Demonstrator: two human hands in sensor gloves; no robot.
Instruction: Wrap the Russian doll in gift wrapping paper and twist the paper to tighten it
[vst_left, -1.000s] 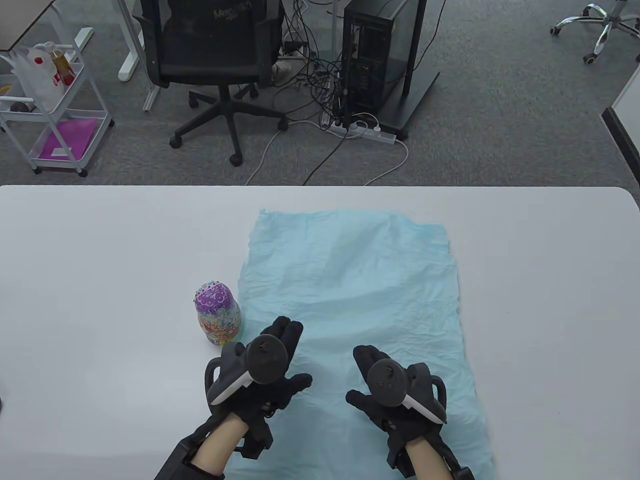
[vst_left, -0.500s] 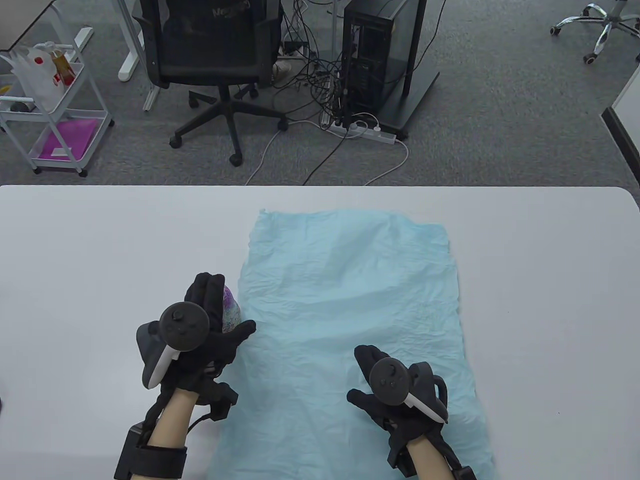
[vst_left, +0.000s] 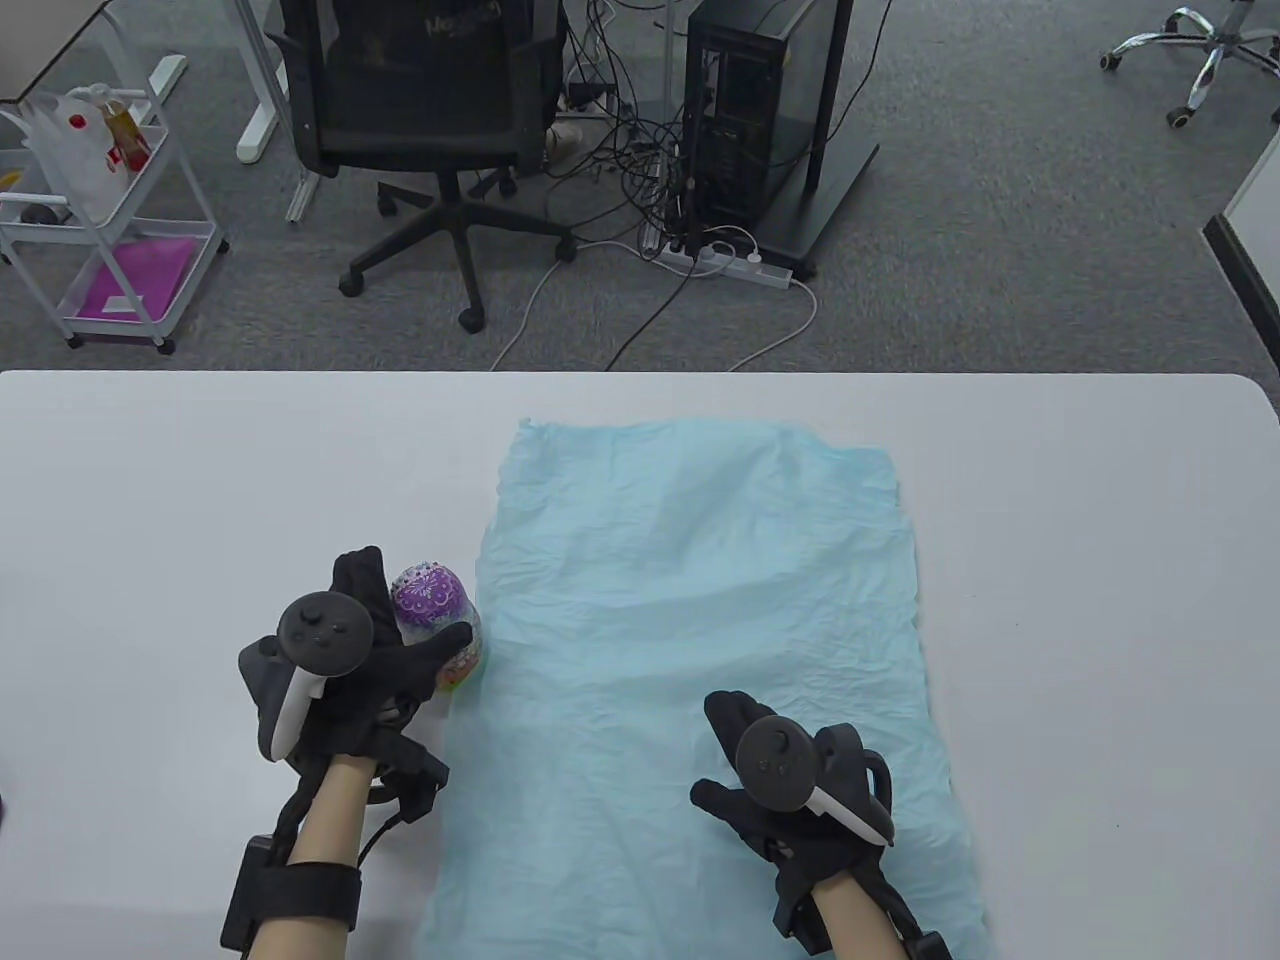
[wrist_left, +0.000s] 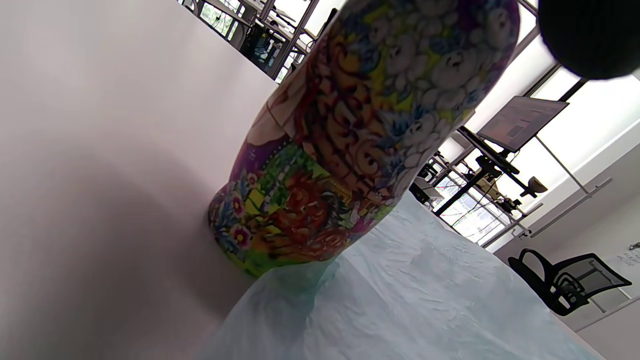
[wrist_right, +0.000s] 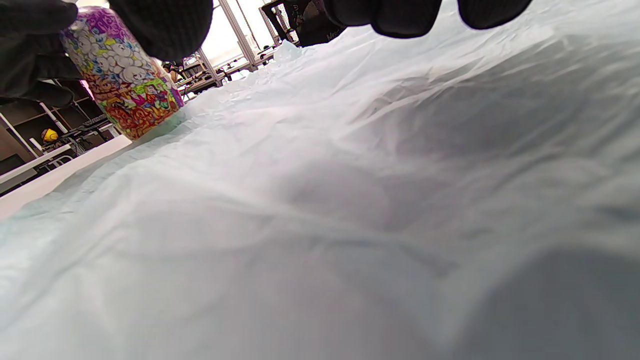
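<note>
The left hand (vst_left: 375, 670) has its grip around the Russian doll (vst_left: 432, 620) beside the flat wrapping paper (vst_left: 700, 600), the right hand (vst_left: 775, 775) rests relaxed, and all wrapping and twisting remain.

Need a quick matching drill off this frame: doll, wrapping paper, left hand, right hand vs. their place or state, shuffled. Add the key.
Things:
1. Russian doll
2. wrapping paper
3. left hand
4. right hand

States:
A. spread flat, light blue, crumpled
B. over the near part of the paper, holding nothing
C. upright on the table at the paper's left edge
D. fingers and thumb around the doll

Pairs: 1-C, 2-A, 3-D, 4-B
</note>
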